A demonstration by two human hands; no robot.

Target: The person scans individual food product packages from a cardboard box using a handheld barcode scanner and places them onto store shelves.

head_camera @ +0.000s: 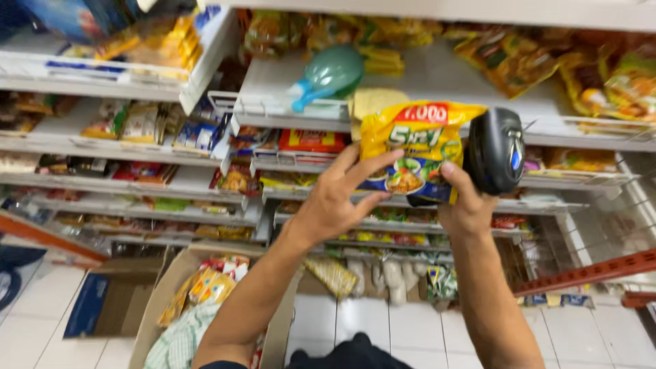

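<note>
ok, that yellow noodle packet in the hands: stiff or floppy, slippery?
The yellow packet probably crinkles rather than flops: it stands upright pinched between the left hand and right hand. Glossy film, likely slippery. It looks light; fingertips alone hold it beside the black scanner.

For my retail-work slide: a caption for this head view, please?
Both hands hold up a yellow noodle packet, the right hand also gripping a black scanner.

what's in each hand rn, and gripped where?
Left hand holds the yellow noodle packet by its lower left edge. Right hand holds the black handheld scanner by its lower part, thumb touching the packet's lower right corner.
</note>
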